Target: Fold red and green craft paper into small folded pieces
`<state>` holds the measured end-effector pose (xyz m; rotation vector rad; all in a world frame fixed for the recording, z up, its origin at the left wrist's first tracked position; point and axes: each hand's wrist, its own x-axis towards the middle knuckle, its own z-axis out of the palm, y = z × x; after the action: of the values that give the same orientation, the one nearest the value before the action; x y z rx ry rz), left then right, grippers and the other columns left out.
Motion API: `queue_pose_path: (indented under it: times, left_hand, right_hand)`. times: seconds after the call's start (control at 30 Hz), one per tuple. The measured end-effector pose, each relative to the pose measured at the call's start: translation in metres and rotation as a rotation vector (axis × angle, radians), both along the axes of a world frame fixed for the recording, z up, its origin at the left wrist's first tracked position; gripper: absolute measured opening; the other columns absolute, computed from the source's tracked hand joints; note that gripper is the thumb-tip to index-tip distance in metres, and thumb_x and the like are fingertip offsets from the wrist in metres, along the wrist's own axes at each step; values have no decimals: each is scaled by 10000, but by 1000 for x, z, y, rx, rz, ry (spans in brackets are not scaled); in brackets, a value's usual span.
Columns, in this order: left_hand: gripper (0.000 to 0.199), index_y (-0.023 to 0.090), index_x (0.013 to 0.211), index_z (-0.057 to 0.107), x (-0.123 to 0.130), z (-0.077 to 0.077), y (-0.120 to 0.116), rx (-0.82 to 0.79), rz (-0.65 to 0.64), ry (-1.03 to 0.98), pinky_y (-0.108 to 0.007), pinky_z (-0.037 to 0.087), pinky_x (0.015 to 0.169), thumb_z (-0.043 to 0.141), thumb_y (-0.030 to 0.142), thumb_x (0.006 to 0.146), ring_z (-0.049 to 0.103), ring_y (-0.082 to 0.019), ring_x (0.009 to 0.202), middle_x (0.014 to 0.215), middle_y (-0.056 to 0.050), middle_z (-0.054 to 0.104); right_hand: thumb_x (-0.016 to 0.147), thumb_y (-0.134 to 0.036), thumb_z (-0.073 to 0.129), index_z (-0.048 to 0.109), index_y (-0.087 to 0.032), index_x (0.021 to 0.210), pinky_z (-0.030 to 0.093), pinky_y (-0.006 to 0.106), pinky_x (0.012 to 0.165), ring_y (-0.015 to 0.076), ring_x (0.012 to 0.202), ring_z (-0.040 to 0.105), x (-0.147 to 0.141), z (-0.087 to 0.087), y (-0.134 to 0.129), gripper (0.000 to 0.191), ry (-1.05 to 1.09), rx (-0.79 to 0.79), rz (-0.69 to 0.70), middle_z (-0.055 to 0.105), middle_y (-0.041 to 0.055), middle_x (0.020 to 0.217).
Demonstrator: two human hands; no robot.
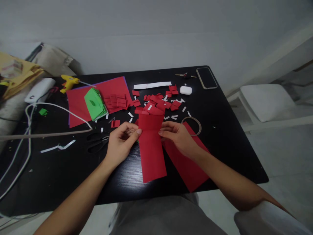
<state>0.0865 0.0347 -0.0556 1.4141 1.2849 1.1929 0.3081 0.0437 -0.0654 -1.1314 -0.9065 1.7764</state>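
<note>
A long strip of red paper (pixel 152 150) is held up over the black table, with a crease across it at finger height. My left hand (pixel 123 140) pinches its left edge between thumb and fingers. On the opposite edge, my right hand (pixel 179 135) grips it the same way. Beneath my right forearm lies another red paper strip (pixel 188 163), partly hidden. Black-handled scissors (pixel 95 143) rest left of my left hand, their blades mostly covered by it. Just beyond the held strip is a loose pile of small folded red paper pieces (pixel 156 99).
Red sheets (pixel 75 111) carry a green paper stack (pixel 95 104) at left, near a yellow glue gun (pixel 69 82). White cables (pixel 29 130) cross the left side. A phone (pixel 206 78), white earbud case (pixel 186 90), keys (pixel 185 75) and tape ring (pixel 199 125) lie right.
</note>
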Motion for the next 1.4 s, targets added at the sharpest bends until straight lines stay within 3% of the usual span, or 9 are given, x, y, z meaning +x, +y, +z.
queue_pose_path:
  times: [0.23, 0.47, 0.63, 0.87, 1.07, 1.4]
  left_hand:
    - [70, 184, 875, 714, 3, 1, -2, 43, -82, 22, -186, 469, 575, 770, 222, 857, 545, -81, 582, 668, 37, 638]
    - [51, 186, 875, 747, 1, -3, -3, 43, -65, 24, -192, 496, 594, 766, 233, 873, 582, -87, 596, 685, 23, 689]
    - [79, 182, 857, 755, 1, -2, -3, 29, -52, 21, -204, 492, 578, 772, 258, 864, 576, -95, 585, 670, 16, 686]
    - [180, 185, 831, 751, 3, 2, -1, -16, -41, -7, -239, 516, 588, 815, 354, 831, 599, -122, 595, 668, 3, 682]
    - [209, 182, 974, 798, 0, -2, -1, -85, -88, -8, -237, 500, 612, 804, 345, 844, 608, -123, 626, 710, -11, 709]
    - [163, 175, 928, 808, 0, -2, -4, -89, -63, -13, -225, 481, 589, 790, 322, 860, 590, -113, 599, 684, -3, 706]
  right_hand:
    - [696, -264, 895, 737, -217, 839, 604, 297, 769, 148, 753, 716, -1, 3, -1, 218, 27, -20, -3, 747, -24, 765]
    - [736, -228, 820, 758, -223, 831, 614, 346, 824, 163, 780, 715, -2, 2, -1, 114, 59, -18, -12, 751, -12, 811]
    - [745, -237, 825, 758, -226, 795, 611, 312, 789, 148, 765, 698, -2, 4, -1, 85, 63, 12, -1, 733, -23, 783]
    - [783, -287, 850, 775, -237, 964, 613, 322, 767, 160, 785, 719, 0, 4, -2, 203, -22, 31, 29, 772, -8, 853]
    - [796, -306, 853, 821, -247, 950, 644, 355, 811, 182, 831, 743, 0, 4, -3, 168, -46, 52, 52, 802, 14, 912]
    - [798, -242, 780, 843, -246, 950, 636, 347, 813, 182, 821, 742, -2, 1, -2, 165, 26, -16, 4, 795, 17, 897]
